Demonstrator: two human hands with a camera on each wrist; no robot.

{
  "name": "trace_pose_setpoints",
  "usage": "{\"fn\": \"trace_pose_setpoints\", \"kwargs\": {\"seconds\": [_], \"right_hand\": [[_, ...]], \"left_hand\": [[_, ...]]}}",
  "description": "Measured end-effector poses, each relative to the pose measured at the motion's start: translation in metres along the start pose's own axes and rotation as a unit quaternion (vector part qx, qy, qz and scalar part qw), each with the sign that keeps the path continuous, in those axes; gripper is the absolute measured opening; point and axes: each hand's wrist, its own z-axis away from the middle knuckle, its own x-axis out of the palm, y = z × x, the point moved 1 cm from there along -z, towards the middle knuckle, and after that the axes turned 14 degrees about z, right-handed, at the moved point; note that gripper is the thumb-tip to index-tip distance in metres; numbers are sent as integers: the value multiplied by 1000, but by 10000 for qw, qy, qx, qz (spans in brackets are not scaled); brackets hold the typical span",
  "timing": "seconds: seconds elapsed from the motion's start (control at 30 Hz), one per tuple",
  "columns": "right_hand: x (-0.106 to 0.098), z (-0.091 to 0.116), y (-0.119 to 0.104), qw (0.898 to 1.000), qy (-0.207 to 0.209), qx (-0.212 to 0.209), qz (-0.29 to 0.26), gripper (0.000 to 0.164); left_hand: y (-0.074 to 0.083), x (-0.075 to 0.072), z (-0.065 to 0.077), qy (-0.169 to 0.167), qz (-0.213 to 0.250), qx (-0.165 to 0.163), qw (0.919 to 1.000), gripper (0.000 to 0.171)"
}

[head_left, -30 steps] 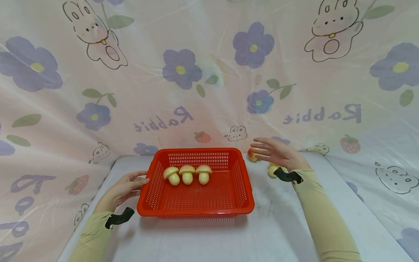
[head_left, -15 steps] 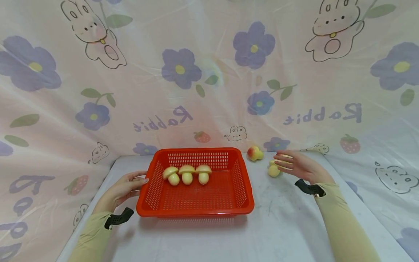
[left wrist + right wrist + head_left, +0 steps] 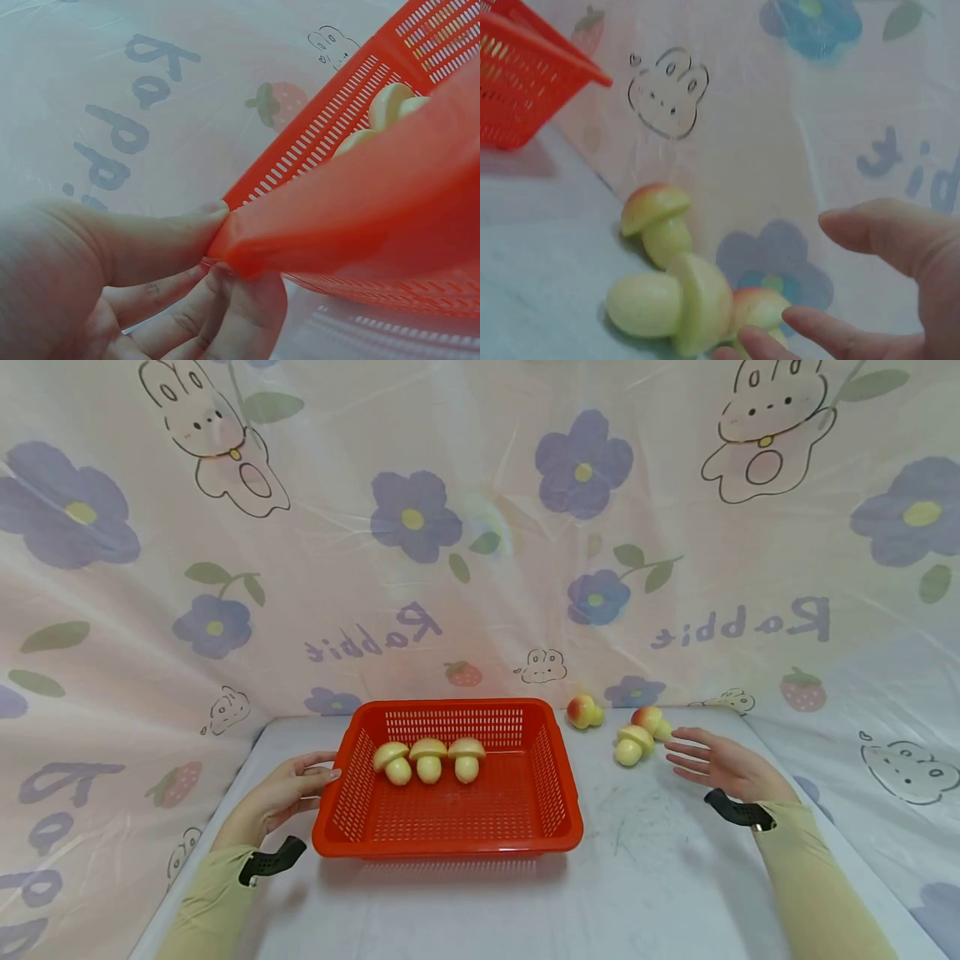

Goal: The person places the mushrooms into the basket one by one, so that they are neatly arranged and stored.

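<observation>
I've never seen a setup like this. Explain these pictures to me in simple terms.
There is no robot here, just a person's two bare hands. The wide picture comes from a camera on the head, looking forward and down. The two closer ones come from cameras on the wrists, each watching its own hand.

The left hand has its grip on the rim of a red basket, thumb above and fingers below, as the left wrist view shows. Inside the basket sit three mushroom-shaped pieces.

On the pale table, to the right of the basket, lie three similar pieces. The right hand is close to them, open and holding nothing. Behind everything hangs a printed cloth with flowers and rabbits.
</observation>
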Motion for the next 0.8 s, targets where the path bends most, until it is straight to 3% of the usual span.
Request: {"fn": "trace_pose_setpoints", "kwargs": {"seconds": [0.17, 0.8], "right_hand": [[-5, -5, 10, 9998, 140, 78, 81, 63], [-6, -25, 26, 9998, 150, 142, -28, 72]], "left_hand": [[0, 0, 1, 8, 20, -22, 10000, 67], [0, 0, -1, 116, 6, -65, 9999, 67]]}}
